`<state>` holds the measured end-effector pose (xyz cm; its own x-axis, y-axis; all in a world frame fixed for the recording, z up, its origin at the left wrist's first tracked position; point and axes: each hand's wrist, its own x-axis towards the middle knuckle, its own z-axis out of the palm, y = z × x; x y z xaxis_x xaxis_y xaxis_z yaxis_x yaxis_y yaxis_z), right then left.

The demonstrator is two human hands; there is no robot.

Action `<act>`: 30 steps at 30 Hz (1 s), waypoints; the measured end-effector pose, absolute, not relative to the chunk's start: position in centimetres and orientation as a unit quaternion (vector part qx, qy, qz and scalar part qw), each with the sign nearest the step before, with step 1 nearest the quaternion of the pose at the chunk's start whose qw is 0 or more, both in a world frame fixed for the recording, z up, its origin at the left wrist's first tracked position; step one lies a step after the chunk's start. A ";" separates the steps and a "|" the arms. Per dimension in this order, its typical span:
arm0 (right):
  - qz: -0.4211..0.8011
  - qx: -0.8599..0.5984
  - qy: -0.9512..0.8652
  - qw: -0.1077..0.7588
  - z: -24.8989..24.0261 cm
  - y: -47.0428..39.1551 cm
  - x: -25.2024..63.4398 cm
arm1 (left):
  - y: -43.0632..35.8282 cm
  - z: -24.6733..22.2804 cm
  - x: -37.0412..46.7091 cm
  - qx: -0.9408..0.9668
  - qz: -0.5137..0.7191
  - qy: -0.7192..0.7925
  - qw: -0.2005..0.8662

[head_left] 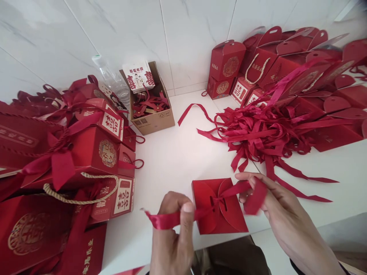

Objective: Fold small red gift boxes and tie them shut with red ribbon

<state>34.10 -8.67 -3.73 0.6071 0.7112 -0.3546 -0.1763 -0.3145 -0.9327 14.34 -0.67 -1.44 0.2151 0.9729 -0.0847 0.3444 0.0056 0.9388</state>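
A small red box with curved top flaps lies near the table's front edge. A red ribbon passes through the slots in its top and crosses at the middle. My left hand, at the box's left side, pinches one ribbon end between thumb and fingers, and the tip sticks out to the left. At the right side, my right hand has the other ribbon end between its fingers, with a blurred length hanging over them.
Decorated red boxes are piled at the left. A cardboard box with cards stands at the back beside a clear plastic bottle. Loose red ribbons are heaped at the right, before more red boxes.
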 end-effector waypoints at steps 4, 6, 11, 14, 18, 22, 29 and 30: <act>0.400 -0.687 -0.143 0.589 -3.8 -8.5 33.8 | -0.3 -1.8 13.8 0.555 0.286 0.612 0.486; 0.413 -0.668 -0.128 0.606 -3.6 -8.2 33.7 | -0.4 -2.0 13.8 0.531 0.277 0.628 0.497; 0.415 -0.665 -0.123 0.609 -3.4 -8.3 33.9 | -0.2 -1.8 13.0 0.385 0.340 0.513 0.688; 0.408 -0.672 -0.137 0.602 -3.3 -8.7 34.4 | 0.4 -1.3 12.1 0.382 0.356 0.484 0.702; 0.376 -0.706 -0.192 0.568 -3.0 -9.1 35.0 | 1.3 -0.2 12.1 0.467 0.422 0.538 0.561; 0.327 -0.748 -0.270 0.510 -2.0 -8.3 35.7 | 2.5 1.6 13.3 0.579 0.415 0.522 0.469; 0.224 -0.720 -0.447 0.482 2.8 -3.7 34.7 | 5.4 3.6 16.6 0.707 0.369 0.387 0.462; 0.212 -0.706 -0.473 0.482 3.5 -3.0 34.4 | 5.7 3.8 17.1 0.712 0.368 0.372 0.468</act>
